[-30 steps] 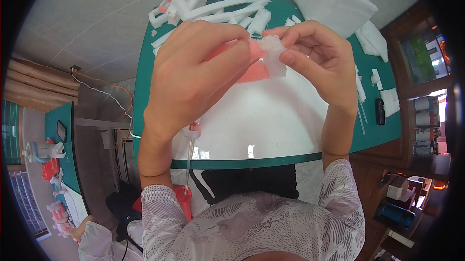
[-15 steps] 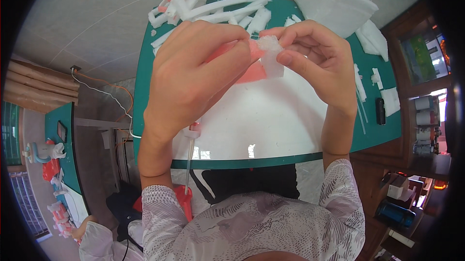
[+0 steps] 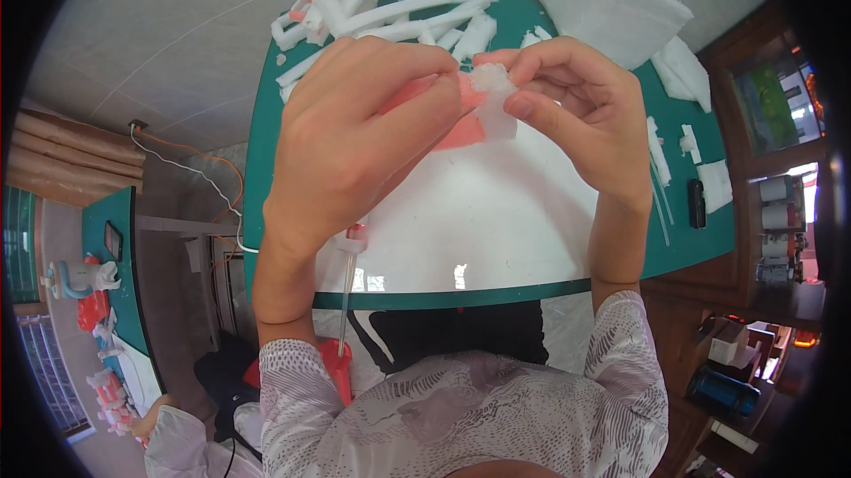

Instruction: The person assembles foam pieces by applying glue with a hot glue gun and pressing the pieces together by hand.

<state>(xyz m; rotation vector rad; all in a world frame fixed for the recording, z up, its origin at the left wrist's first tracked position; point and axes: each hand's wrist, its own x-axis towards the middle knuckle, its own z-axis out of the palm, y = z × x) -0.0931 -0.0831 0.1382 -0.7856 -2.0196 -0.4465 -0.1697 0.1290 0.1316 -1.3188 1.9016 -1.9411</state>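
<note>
Above the white board on the table, both my hands hold a foam piece, part pink and part white. My left hand (image 3: 341, 137) is closed, thumb and forefinger pinching the edge of the pink foam (image 3: 460, 134); its palm hides much of that part. At the other end, my right hand (image 3: 585, 114) pinches the white foam block (image 3: 499, 120) between thumb and fingers. The block's top looks rough and translucent where it meets the pink. Beside my left wrist, a thin clear rod with a pink-and-white end (image 3: 355, 235) sticks out over the table's front edge.
White foam frames and strips (image 3: 399, 12) are heaped at the back left. A large white foam block (image 3: 612, 3) stands back right. A black tool (image 3: 697, 203) and foam scraps lie at the right. A red bin (image 3: 335, 363) sits below; another person's sleeve (image 3: 182, 442) shows lower left.
My fingers and the foam piece have shifted very slightly left; both grips look the same.
</note>
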